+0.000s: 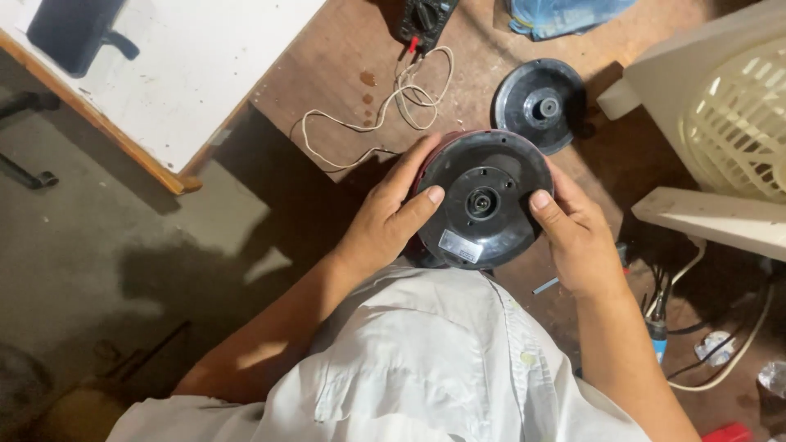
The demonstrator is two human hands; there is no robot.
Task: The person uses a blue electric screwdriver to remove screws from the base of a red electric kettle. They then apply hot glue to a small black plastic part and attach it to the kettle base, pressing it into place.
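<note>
Two hands on one appliance. Left hand [385,221] and right hand [573,237] clasp a round red-bodied kettle [485,200], turned bottom-up so its black underside with the central socket faces the camera. It is held between the two hands, above the brown surface [327,74] and close to the person's chest.

Fingers: left fingers [407,168] wrap the far-left rim with the thumb pressed on the underside; right thumb on the underside near the right edge, remaining right fingers hidden behind the body. Both grasping, not released.

Beyond the fingers, apart from the kettle: a separate black round base [540,102] lying flat. Beyond the left fingers: a loose white cord [385,115] running to a multimeter [426,18]. Right of the right hand: a cream fan [729,115].

Judgement on progress: kettle already off its base and inverted; underside plate looks in place, nothing opened yet. No tool in either hand. Inspection stage, early.
</note>
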